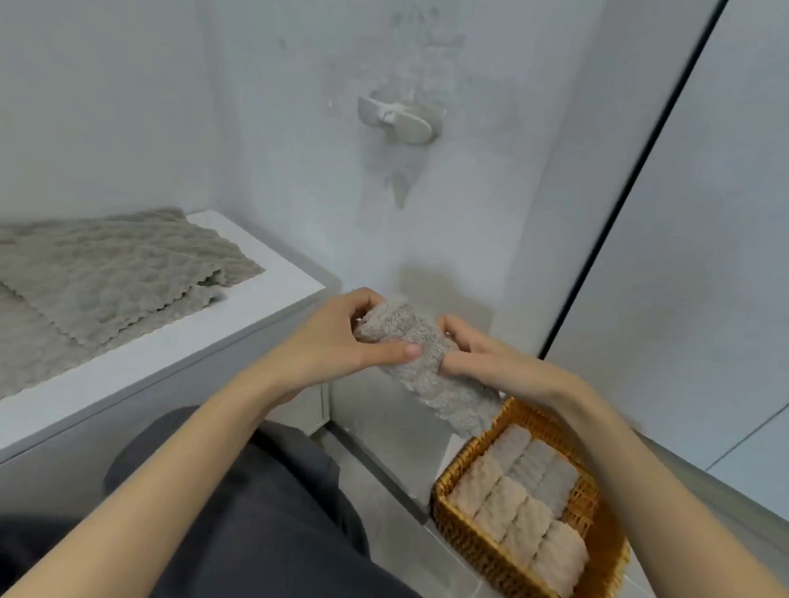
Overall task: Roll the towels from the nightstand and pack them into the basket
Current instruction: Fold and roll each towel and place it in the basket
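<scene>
I see the rolled towel up in the air between both hands, a grey, nubbly roll tilted so that its lower end points down toward the basket. The left hand grips its upper end, fingers curled over the top and the thumb pressed flat along the front. The right hand holds it from the other side, fingers hooked behind the roll and the thumb against its middle. The roll hangs over the gap between the nightstand and the basket and touches neither.

The wicker basket sits on the pale floor tiles at lower right, just below the towel's lower end. From my view it holds rolled towels packed side by side in two rows, and a strip along its right side shows bare wicker.

On the left, the white nightstand carries the flat towels, unrolled grey cloths with scalloped edges that overlap one another. Dark trousers fill the lower middle of my view. A white fitting is fixed to the wall above the hands, on a stained patch of plaster
</scene>
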A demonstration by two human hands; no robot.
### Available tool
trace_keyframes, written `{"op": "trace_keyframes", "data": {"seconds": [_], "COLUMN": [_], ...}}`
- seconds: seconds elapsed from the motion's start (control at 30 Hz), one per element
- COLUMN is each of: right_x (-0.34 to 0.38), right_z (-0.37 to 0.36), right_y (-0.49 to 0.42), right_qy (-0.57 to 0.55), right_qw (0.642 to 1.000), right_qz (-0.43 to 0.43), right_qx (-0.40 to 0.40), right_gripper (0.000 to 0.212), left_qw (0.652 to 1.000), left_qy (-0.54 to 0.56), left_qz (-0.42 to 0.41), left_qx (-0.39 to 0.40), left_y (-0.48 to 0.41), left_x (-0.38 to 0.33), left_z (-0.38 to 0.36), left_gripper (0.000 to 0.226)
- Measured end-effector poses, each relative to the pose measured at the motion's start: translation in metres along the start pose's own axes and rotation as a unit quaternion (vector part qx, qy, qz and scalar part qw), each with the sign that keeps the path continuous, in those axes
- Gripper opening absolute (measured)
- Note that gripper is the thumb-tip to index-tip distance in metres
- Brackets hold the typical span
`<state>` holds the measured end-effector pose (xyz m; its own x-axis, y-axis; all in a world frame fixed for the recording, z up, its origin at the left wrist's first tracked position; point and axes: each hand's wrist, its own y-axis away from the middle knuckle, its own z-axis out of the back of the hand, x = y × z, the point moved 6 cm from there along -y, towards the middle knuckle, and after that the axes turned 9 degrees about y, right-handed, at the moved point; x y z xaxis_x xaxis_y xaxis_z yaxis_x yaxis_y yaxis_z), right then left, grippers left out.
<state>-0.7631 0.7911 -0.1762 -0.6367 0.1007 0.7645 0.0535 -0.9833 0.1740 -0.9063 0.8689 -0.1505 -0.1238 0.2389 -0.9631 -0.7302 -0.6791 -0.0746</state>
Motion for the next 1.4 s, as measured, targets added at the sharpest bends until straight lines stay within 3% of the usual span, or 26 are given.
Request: {"op": "trace_keyframes", "data": {"seconds": [0.1, 0.23, 0.37, 0.43, 0.53, 0.73, 0.87, 0.97, 1.03, 1.07, 1.17, 1.4], "right_x": [-0.044, -0.096, -0.148, -0.183, -0.246, -0.354, -0.407, -0.436, -0.456, -0.462, -0.484, -0.52], "right_z": [-0.001, -0.004, -0.005, -0.006, -0.011, -0.024, -0.033, -0.035, -0.037, -0.04, -0.047, -0.047], "right_y": [0.023, 0.049, 0.07, 0.082, 0.103, 0.129, 0.13, 0.121, 0.114, 0.11, 0.103, 0.09], "right_qy": [-0.025, -0.089, -0.153, -0.195, -0.25, -0.327, -0.338, -0.288, -0.25, -0.24, -0.225, -0.224], "right_qw": [0.999, 0.992, 0.978, 0.962, 0.923, 0.796, 0.726, 0.712, 0.707, 0.707, 0.686, 0.666], "right_qz": [-0.042, -0.093, -0.133, -0.176, -0.265, -0.387, -0.439, -0.476, -0.502, -0.51, -0.541, -0.573], "right_qx": [0.001, -0.014, -0.05, -0.072, -0.123, -0.331, -0.408, -0.427, -0.431, -0.427, -0.432, -0.421], "right_gripper": [0.056, 0.048, 0.05, 0.066, 0.065, 0.02, 0.036, 0.011, 0.017, 0.01, 0.042, 0.05], "left_qw": [0.999, 0.995, 0.993, 0.991, 0.988, 0.985, 0.981, 0.977, 0.976, 0.975, 0.975, 0.973], "left_qy": [-0.011, -0.037, -0.094, -0.121, -0.126, -0.113, -0.118, -0.13, -0.134, -0.137, -0.139, -0.142], "left_qz": [-0.004, -0.001, -0.014, -0.027, -0.016, 0.022, 0.032, 0.036, 0.04, 0.041, 0.049, 0.063], "left_qx": [0.049, 0.095, 0.066, 0.059, 0.085, 0.125, 0.154, 0.165, 0.168, 0.169, 0.168, 0.173], "left_y": [-0.005, -0.015, -0.027, -0.029, -0.034, -0.044, -0.05, -0.056, -0.059, -0.061, -0.062, -0.06], "left_x": [0.01, 0.025, 0.045, 0.055, 0.079, 0.114, 0.137, 0.153, 0.163, 0.167, 0.179, 0.197], "left_z": [-0.037, -0.08, -0.112, -0.126, -0.15, -0.184, -0.203, -0.211, -0.213, -0.213, -0.212, -0.218], "left_gripper": [0.037, 0.044, 0.045, 0.043, 0.037, 0.025, 0.024, 0.022, 0.023, 0.024, 0.025, 0.03]}}
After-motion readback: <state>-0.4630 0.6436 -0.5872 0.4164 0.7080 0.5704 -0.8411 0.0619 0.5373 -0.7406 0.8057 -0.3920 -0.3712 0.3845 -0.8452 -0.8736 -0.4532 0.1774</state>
